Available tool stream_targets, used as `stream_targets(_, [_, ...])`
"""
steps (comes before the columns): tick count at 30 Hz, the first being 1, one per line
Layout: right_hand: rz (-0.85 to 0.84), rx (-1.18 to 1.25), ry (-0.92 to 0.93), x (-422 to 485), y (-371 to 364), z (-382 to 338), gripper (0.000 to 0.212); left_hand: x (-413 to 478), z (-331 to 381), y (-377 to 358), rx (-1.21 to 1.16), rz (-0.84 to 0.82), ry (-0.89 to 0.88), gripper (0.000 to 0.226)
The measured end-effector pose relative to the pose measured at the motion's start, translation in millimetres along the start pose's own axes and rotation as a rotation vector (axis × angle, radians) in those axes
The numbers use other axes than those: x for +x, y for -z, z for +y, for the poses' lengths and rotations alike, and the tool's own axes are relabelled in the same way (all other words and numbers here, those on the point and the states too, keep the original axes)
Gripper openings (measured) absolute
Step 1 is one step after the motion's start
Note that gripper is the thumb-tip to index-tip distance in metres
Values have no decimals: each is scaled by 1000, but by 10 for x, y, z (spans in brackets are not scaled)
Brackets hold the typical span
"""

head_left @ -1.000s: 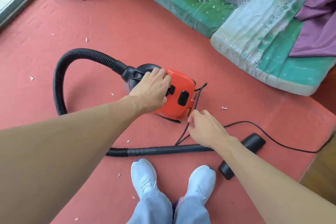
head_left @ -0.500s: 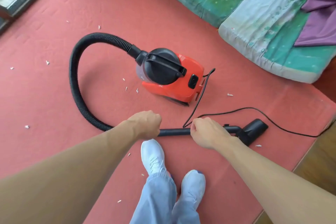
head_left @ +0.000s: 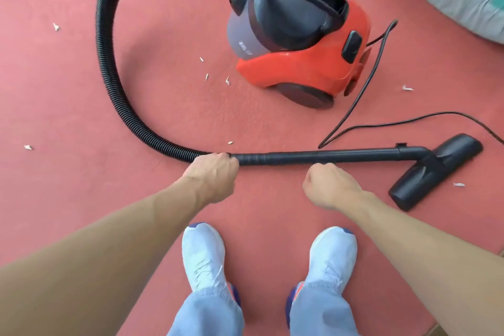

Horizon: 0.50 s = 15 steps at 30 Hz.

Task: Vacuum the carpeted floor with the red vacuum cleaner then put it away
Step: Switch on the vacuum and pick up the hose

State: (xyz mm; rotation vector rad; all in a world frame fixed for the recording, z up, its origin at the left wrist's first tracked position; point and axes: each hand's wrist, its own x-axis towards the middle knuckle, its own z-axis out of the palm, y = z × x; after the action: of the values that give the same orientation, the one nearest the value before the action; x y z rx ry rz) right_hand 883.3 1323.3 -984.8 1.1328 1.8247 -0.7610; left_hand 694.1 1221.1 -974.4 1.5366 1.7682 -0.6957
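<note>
Carpeted floor (head_left: 68, 106) is seen from above, with the red vacuum cleaner (head_left: 294, 68) stood on it well ahead of the feet, slightly right. Black hose (head_left: 105, 43) is looped from the cleaner's top out to the left and back down to the wand (head_left: 341, 157). The wand is laid flat on the carpet, long axis left-to-right across the body, hose end at left, floor head (head_left: 441, 169) at the far right. Cord (head_left: 368, 82) is trailed from the cleaner's rear to just beyond the wand's middle, then off right. Left hand (head_left: 212, 180) is closed round the wand's hose end, fingers (head_left: 222, 159) curled over the top of it. Right hand (head_left: 331, 185) is placed on the near side of the wand's middle, fingers (head_left: 321, 168) curled and at the tube's near edge; whether the tube is actually gripped cannot be told. The wand lies just beyond the right knuckles, so a short forward reach is judged enough for a two-handed lift. Paper scraps (head_left: 227, 80) are scattered between hose and cleaner; vacuuming is judged not yet begun.
</note>
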Motion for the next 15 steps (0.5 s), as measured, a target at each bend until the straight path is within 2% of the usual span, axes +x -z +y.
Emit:
stream_targets(2, [1,388,-114,311,-297,-99,24,215,-103,-272,20,95,-23,25])
stream_targets(5, [-8,1070,-258,672,-642,-299,17,597,-271,-597,62,187,-24,32])
stream_targets(7, [-74,1367,-322,857,-789,-400,27,781,-332,-761,39,195,-19,43])
stream_targets(10, [-127,1609,-335,1031,-933,-492,35,887,-328,-976,44,156,-17,47])
stream_targets(15, [-20,1891,-386,998,-987,-629,27,819,-377,-1039,-55,97,-44,30])
